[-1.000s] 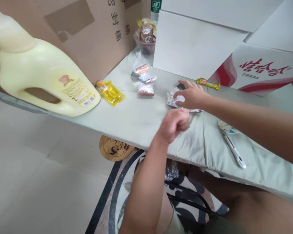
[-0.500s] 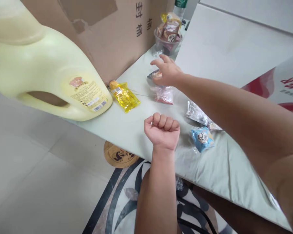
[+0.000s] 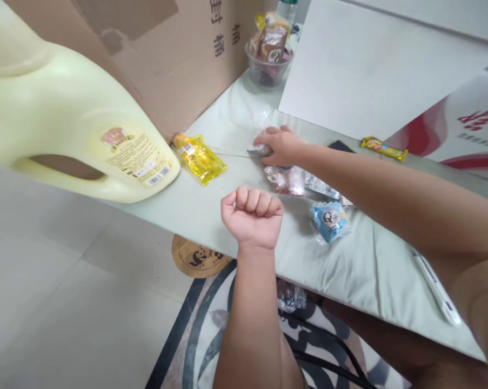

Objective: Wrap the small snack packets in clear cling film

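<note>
My left hand (image 3: 254, 219) is a closed fist, palm side up, above the near edge of the cloth-covered surface, with nothing showing in it. Farther back, my right hand (image 3: 282, 147) has its fingers curled over a small grey snack packet (image 3: 259, 151), whose left end sticks out. Against its near side lies a clear packet with pinkish contents (image 3: 285, 179). A silvery packet (image 3: 321, 186) sits partly beneath my right forearm. Closer to me rests a blue wrapped snack (image 3: 331, 220). To the left lies a yellow snack packet (image 3: 201, 159).
A big pale yellow jug (image 3: 77, 119) stands at left, before a cardboard box (image 3: 166, 59). At the back is a clear tub (image 3: 270, 70) of snacks. White boxes (image 3: 373, 70) stand right, near a yellow wrapped bar (image 3: 385, 148). A white pen-like object (image 3: 437, 289) lies near the right edge.
My right hand has come down and nearer, its spread fingers closing over the grey packet. The grey and pinkish packets have shifted nearer. My left fist stays closed; the view has moved slightly.
</note>
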Motion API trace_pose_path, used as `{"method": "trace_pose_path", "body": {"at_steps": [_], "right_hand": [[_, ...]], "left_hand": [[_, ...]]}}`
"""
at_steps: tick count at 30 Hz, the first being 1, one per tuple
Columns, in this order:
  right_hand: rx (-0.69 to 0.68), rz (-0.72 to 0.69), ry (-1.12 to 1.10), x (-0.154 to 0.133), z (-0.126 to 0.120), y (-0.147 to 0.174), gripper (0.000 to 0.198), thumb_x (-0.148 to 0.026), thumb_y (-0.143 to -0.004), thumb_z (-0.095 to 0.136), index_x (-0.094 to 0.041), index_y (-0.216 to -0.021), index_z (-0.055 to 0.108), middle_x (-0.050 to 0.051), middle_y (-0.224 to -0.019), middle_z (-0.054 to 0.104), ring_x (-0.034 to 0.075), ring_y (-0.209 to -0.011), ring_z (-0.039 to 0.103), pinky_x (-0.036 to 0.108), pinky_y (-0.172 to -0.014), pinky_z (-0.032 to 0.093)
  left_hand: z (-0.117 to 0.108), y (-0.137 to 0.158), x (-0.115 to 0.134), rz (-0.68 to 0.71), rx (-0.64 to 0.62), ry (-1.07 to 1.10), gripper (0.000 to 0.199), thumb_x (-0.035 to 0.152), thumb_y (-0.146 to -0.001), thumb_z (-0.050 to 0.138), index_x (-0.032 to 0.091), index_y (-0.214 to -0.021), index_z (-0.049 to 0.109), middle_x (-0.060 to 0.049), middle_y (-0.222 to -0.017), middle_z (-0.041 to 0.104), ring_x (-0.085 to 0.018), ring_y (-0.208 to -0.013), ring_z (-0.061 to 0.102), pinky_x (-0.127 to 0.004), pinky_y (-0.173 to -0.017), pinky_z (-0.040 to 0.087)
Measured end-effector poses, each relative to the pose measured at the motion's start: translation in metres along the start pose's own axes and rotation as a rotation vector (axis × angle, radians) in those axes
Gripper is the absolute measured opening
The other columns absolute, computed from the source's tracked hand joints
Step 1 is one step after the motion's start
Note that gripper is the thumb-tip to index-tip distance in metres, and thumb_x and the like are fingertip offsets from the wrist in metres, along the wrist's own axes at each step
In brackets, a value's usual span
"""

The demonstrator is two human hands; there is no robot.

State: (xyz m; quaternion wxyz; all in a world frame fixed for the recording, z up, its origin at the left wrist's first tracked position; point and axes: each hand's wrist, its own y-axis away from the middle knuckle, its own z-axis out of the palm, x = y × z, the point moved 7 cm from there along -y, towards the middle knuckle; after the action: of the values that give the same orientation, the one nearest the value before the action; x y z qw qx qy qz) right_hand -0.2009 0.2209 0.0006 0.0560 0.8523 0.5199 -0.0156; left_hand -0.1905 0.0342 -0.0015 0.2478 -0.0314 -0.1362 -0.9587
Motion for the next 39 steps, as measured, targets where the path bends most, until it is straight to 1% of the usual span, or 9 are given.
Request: {"method": "trace_pose_path", "body": {"at_steps": [6,10,14,18,23,26,32,35,39], "right_hand": [[-0.14,0.055,0.0,-0.005,-0.018,0.039,0.048,-0.054,-0.077,0.068,-0.034,-0.12,0.071,0.006,-0.142,0.055,0.044,-0.131,0.046,0.065,-0.11,0.031],[0.076,0.049,0.026,-0.011,-0.053,0.03,0.036,-0.056,-0.085,0.059,-0.033,-0.106,0.076,0.003,-0.152,0.046,0.047,-0.143,0.033,0.07,-0.11,0.028],[0.266,0.085,-0.057,0.007,-0.07,-0.017,0.031,-0.034,-0.092,0.052,-0.029,-0.119,0.067,0.007,-0.142,0.053,0.029,-0.131,0.05,0.052,-0.111,0.04],[0.267,0.214,-0.091,0.044,-0.064,-0.089,0.041,-0.016,-0.087,0.061,-0.018,-0.128,0.059,0.009,-0.152,0.047,0.02,-0.134,0.048,0.039,-0.117,0.038],[0.245,0.327,-0.058,0.068,-0.061,-0.156,0.062,-0.009,-0.086,0.062,0.011,-0.142,0.044,0.032,-0.163,0.022,0.036,-0.154,0.021,0.046,-0.124,0.02],[0.206,0.382,0.044,0.074,-0.06,-0.171,0.068,-0.009,-0.083,0.067,0.013,-0.143,0.044,0.034,-0.161,0.027,0.039,-0.155,0.015,0.051,-0.124,0.01],[0.249,0.405,0.247,0.059,-0.067,-0.155,0.058,-0.006,-0.077,0.075,0.008,-0.131,0.06,0.032,-0.152,0.042,0.042,-0.146,0.031,0.057,-0.116,0.023],[0.28,0.288,0.256,0.027,-0.071,-0.128,0.034,-0.007,-0.089,0.063,-0.005,-0.122,0.072,0.026,-0.14,0.057,0.041,-0.139,0.041,0.059,-0.111,0.031],[0.237,0.15,0.182,-0.012,-0.077,-0.078,0.032,-0.017,-0.098,0.045,-0.017,-0.108,0.076,0.019,-0.127,0.065,0.039,-0.131,0.046,0.055,-0.103,0.04]], "left_hand": [[0.005,0.006,-0.022,-0.037,0.004,0.032,0.044,0.033,-0.093,0.037,0.02,-0.061,0.011,0.006,-0.054,0.003,-0.01,-0.047,0.004,-0.027,-0.045,0.017],[0.006,0.011,-0.029,-0.044,0.056,0.029,0.043,0.033,-0.093,0.037,0.019,-0.061,0.011,0.005,-0.054,0.004,-0.01,-0.048,0.003,-0.027,-0.046,0.017],[0.002,0.012,-0.032,-0.117,0.104,0.007,0.044,0.036,-0.091,0.039,0.019,-0.061,0.011,0.005,-0.055,0.004,-0.011,-0.049,0.002,-0.028,-0.046,0.017],[-0.005,0.004,-0.021,-0.17,0.121,0.068,0.044,0.034,-0.087,0.044,0.02,-0.06,0.011,0.006,-0.055,0.002,-0.01,-0.048,0.002,-0.028,-0.046,0.016],[-0.01,-0.003,-0.02,-0.228,0.182,0.173,0.04,0.029,-0.078,0.046,0.02,-0.056,0.014,0.006,-0.052,0.004,-0.009,-0.047,0.003,-0.027,-0.047,0.012],[-0.007,0.002,-0.038,-0.33,0.203,0.21,0.039,0.03,-0.073,0.047,0.02,-0.053,0.016,0.006,-0.049,0.005,-0.009,-0.045,0.005,-0.027,-0.048,0.008],[-0.008,0.01,-0.051,-0.418,0.215,0.193,0.04,0.03,-0.073,0.049,0.021,-0.053,0.016,0.006,-0.049,0.005,-0.009,-0.044,0.007,-0.027,-0.048,0.01],[-0.014,0.008,-0.044,-0.402,0.264,0.192,0.039,0.028,-0.079,0.044,0.02,-0.054,0.015,0.006,-0.052,0.005,-0.009,-0.045,0.007,-0.026,-0.048,0.012],[-0.014,0.008,-0.043,-0.377,0.275,0.19,0.04,0.028,-0.085,0.04,0.02,-0.056,0.014,0.006,-0.054,0.004,-0.009,-0.046,0.007,-0.025,-0.047,0.014]]}}
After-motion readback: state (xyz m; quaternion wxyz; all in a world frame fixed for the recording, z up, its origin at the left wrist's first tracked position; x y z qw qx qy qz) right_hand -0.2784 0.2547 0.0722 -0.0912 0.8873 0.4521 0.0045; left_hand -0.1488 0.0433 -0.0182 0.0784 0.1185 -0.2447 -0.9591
